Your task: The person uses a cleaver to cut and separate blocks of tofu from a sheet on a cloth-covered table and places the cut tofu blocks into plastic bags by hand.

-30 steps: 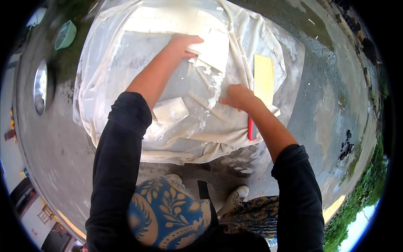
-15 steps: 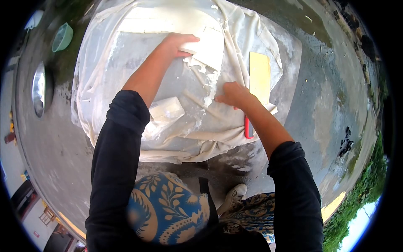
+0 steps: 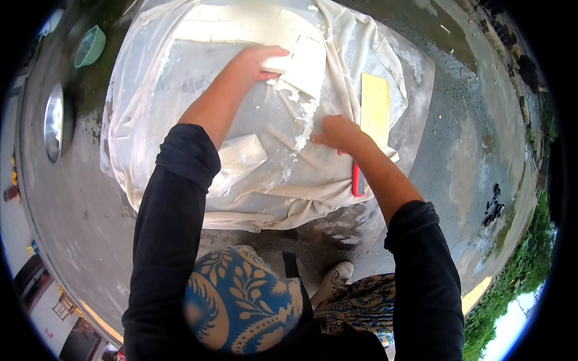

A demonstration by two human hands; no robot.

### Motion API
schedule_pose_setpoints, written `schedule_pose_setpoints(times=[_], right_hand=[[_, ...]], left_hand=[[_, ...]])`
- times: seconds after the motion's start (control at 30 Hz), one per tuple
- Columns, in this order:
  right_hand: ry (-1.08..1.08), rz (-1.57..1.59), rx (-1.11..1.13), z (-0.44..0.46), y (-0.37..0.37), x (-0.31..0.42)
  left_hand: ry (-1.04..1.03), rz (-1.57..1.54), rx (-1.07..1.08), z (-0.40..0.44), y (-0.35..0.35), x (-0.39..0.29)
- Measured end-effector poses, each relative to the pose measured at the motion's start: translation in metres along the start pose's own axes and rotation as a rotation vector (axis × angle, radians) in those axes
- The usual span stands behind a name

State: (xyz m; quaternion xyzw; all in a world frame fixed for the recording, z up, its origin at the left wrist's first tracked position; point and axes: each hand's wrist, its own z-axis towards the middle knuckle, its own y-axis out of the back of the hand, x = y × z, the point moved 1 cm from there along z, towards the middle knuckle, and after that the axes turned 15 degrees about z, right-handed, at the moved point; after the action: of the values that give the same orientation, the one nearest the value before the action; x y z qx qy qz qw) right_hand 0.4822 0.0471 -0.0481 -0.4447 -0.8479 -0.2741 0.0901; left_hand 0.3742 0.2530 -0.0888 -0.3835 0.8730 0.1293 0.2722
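Grey concrete ground (image 3: 469, 126) all round the cloth (image 3: 337, 66); on it, one cleaver (image 3: 374, 111), one loose block (image 3: 242, 153)! Left hand (image 3: 256, 60) grips a white piece (image 3: 275, 65); right hand (image 3: 340, 133) half-curled, contents unclear.

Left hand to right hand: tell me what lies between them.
In the head view, ragged white scraps and the near edge of the white slabs lie between the left hand and the right hand.

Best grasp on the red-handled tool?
By its red-and-black handle, likely from the wearer's near side: it's narrow and points that way, while the broad yellow part lies beyond. The right forearm crosses over between them, so it should probably clear first.
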Motion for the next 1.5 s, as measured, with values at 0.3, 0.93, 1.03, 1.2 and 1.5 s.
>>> schedule_pose_setpoints(times=[0.3, 0.93, 1.03, 1.2, 1.5], right_hand=[[-0.001, 0.011, -0.009, 0.0, -0.001, 0.0], [-0.049, 0.051, 0.061, 0.005, 0.0, 0.0], [-0.055, 0.025, 0.071, 0.011, -0.001, -0.003], [-0.036, 0.014, 0.058, 0.008, -0.001, 0.001], [0.29, 0.258, -0.169, -0.022, -0.028, 0.012]], left_hand=[[-0.015, -0.062, 0.1, -0.002, 0.008, 0.005], [-0.246, -0.065, -0.002, -0.219, 0.101, 0.092], [-0.169, 0.038, -0.079, -0.239, 0.09, 0.113], [-0.127, 0.078, -0.115, -0.243, 0.085, 0.148], [-0.066, -0.076, -0.128, -0.278, 0.094, 0.197]])
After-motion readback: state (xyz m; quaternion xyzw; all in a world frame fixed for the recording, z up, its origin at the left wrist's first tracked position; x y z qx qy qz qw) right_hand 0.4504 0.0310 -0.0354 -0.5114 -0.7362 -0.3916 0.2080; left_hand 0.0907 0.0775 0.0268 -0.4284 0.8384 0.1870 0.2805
